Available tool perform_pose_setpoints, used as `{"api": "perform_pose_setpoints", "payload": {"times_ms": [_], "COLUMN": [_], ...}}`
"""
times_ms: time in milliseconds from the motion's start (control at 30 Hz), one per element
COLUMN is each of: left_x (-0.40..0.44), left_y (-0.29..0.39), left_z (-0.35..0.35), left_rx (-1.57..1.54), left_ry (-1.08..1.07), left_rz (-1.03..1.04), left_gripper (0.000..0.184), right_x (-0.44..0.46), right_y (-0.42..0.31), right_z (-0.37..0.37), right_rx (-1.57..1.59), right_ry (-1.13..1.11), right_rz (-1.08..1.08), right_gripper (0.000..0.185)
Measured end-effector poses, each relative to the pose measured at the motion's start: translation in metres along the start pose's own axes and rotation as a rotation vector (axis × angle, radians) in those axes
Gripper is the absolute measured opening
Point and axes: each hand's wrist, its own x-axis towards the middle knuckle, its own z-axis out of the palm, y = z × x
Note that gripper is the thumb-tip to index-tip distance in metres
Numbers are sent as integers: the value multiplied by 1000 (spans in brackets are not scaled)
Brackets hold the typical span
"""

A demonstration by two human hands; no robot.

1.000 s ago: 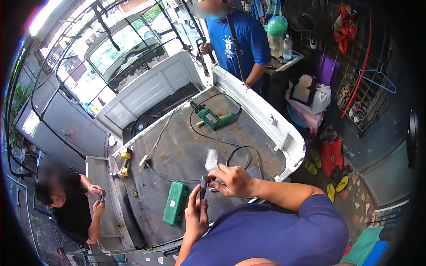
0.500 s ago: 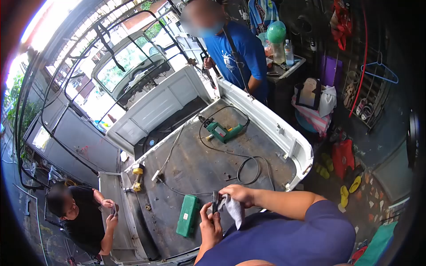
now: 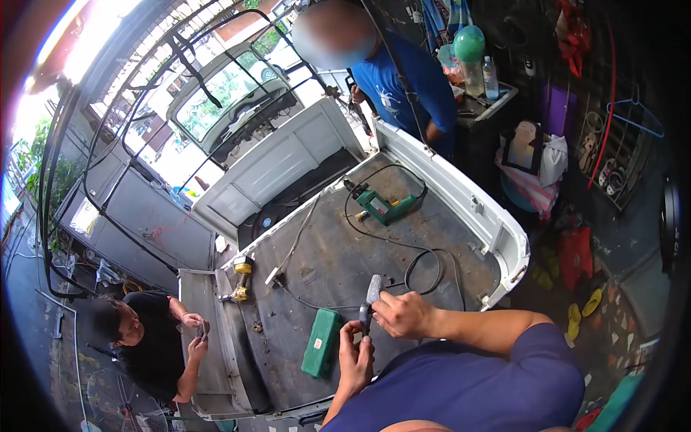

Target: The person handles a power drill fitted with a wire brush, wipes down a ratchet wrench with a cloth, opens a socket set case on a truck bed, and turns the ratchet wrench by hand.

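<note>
Steadying a slim dark object (image 3: 365,318), seemingly: left hand (image 3: 355,360) curled round its lower part | right hand (image 3: 404,315) clamped on grey cloth (image 3: 373,289), just beside, apparently to keep cloth within reach | object above truck bed (image 3: 317,245), near green case (image 3: 322,344) | long axis runs up the view, far end pointing away from wearer's torso (image 3: 475,381)

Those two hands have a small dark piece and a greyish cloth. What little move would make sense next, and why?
Probably a light wipe of the dark piece with the greyish cloth: the left hand holds the piece up, and the right hand has the cloth close to its upper end.
</note>
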Motion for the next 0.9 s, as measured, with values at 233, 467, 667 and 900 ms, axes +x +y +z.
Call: {"api": "perform_pose_setpoints", "payload": {"times_ms": [233, 467, 667, 900], "left_x": [3, 1, 0, -2], "left_y": [-11, -4, -9, 2], "left_z": [1, -2, -5, -3], "left_rx": [130, 175, 383, 431], "left_ry": [104, 114, 104, -75], "left_rz": [131, 147, 318, 29], "left_gripper": [33, 36, 39, 46], "right_x": [-3, 7, 1, -12], "right_y": [11, 2, 35, 27], "right_z": [34, 12, 32, 31], "right_rx": [280, 21, 1371, -93], "right_ry": [112, -72, -495, -312], "right_rz": [41, 16, 519, -96], "right_gripper": [19, 23, 31, 24]}}
